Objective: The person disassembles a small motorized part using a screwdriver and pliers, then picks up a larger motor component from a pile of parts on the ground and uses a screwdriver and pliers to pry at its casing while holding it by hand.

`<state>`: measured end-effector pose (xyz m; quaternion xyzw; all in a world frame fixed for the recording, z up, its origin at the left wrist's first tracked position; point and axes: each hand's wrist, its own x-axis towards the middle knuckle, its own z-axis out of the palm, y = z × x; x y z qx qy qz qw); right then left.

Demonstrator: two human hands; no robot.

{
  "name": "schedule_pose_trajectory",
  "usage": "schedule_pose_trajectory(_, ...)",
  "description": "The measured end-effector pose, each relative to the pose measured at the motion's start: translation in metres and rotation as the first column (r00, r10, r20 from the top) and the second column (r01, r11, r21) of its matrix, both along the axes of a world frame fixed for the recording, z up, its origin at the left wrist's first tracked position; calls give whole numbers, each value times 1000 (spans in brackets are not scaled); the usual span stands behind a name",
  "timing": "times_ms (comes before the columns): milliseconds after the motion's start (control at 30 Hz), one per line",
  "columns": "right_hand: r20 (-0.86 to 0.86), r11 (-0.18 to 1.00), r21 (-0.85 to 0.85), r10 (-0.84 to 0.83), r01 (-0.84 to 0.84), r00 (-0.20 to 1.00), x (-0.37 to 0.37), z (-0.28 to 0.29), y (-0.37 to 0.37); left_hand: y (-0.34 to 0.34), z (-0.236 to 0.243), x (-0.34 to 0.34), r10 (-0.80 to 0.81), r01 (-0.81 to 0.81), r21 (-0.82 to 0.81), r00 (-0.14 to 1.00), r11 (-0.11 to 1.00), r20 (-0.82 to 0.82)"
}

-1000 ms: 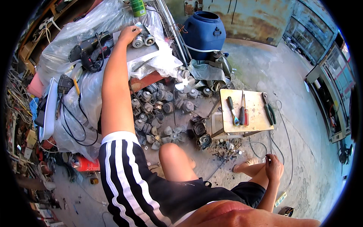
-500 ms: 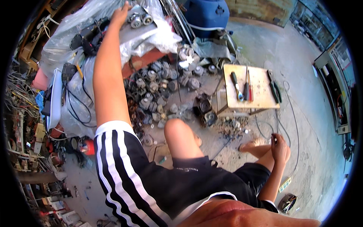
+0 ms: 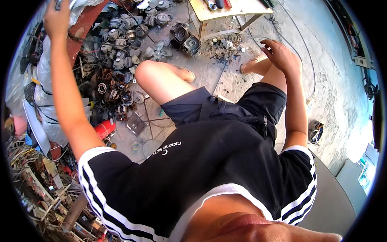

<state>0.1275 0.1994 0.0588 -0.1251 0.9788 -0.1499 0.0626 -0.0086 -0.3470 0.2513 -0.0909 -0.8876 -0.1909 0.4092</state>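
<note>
My left hand [image 3: 56, 20] is raised at the upper left, beside clear plastic sheeting [image 3: 45, 68]. Its thumb and fingers close around a small grey metal piece, mostly cut off by the picture's upper edge, so I cannot make out its kind. Over my right knee hovers or rests my right hand [image 3: 279, 55]; contact is unclear. Its fingers are loosely bent and apart, with nothing visible in them. Between the left arm and my left knee lies a heap of small electric motors and motor parts [image 3: 117, 30]. Copper-wound cores [image 3: 111, 86] lie nearer me.
A low wooden stool [image 3: 201, 13] stands ahead, tool handles on its top. Round black motor housings [image 3: 191, 45] and small debris [image 3: 225, 46] lie by it. Cables [image 3: 308, 44] cross the floor at right. A red cylinder [image 3: 105, 128] and piled scrap [image 3: 40, 177] are at left.
My view has tipped down toward my body. My left hand has drawn back from the motors on the plastic-covered surface. My right hand stays by the right knee, its fingers looser.
</note>
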Motion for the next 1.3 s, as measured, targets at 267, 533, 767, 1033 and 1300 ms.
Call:
schedule_pose_trajectory(267, 23, 997, 8, 79, -79, 997, -2, -2, -5, 42, -115, 73, -174, 193, -153, 977, 969, 127)
schedule_pose_trajectory(533, 49, 976, -172, 142, -132, 989, -10, -11, -44, -5, -188, 129, 33, -118, 252, 948, 960, 317)
schedule_pose_trajectory(767, 154, 925, -251, 330, -286, 931, 17, -99, -95, -7, -316, 246, 140, -526, 438, 741, 729, 656)
schedule_pose_trajectory(1033, 47, 904, -328, 306, -275, 951, -7, -89, -105, -8, -405, 279, -30, -645, 521, 612, 559, 790)
schedule_pose_trajectory(1300, -725, 904, -422, -290, -70, 625, -97, -34, -15, -22, -402, 207, -130, -607, 575, 618, 549, 776)
